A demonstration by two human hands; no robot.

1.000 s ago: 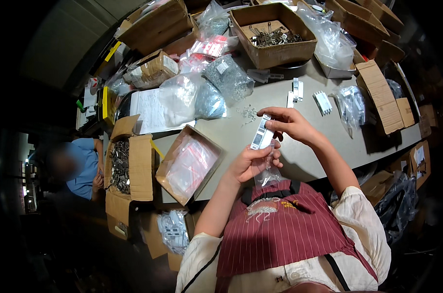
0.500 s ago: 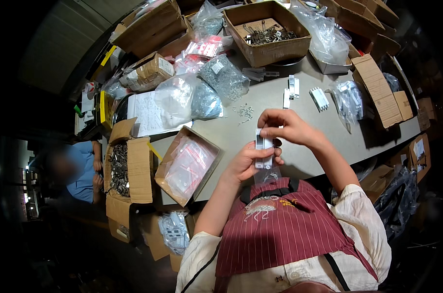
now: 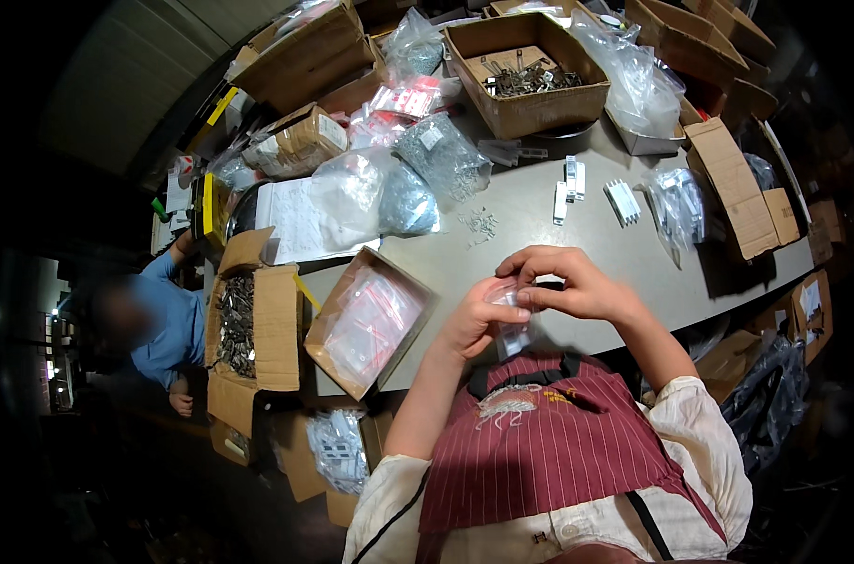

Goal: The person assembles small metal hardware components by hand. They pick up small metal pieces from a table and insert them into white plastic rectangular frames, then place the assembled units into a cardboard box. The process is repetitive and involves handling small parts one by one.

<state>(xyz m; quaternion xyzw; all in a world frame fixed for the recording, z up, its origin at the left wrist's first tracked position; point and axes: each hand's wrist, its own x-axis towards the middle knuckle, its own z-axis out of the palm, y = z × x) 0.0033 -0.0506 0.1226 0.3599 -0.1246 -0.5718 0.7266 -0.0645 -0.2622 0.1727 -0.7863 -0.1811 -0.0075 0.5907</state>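
I see a striped maroon cloth apron (image 3: 540,451) nearest. Just above, my left hand (image 3: 477,320) and right hand (image 3: 573,285) pinch a thin, crinkled clear bag (image 3: 513,341); it hangs below the fingertips, something pale showing through. Leftward, a carton (image 3: 333,368) holds flat sachets (image 3: 375,320). Farthest, a cardboard box (image 3: 549,109) holds jumbled metal parts (image 3: 537,80).

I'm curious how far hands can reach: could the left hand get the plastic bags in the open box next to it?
Probably yes: the cardboard box is open beside the left hand, and nothing seems to cover the red-striped bags. But it holds another clear bag, so it might need to let go.
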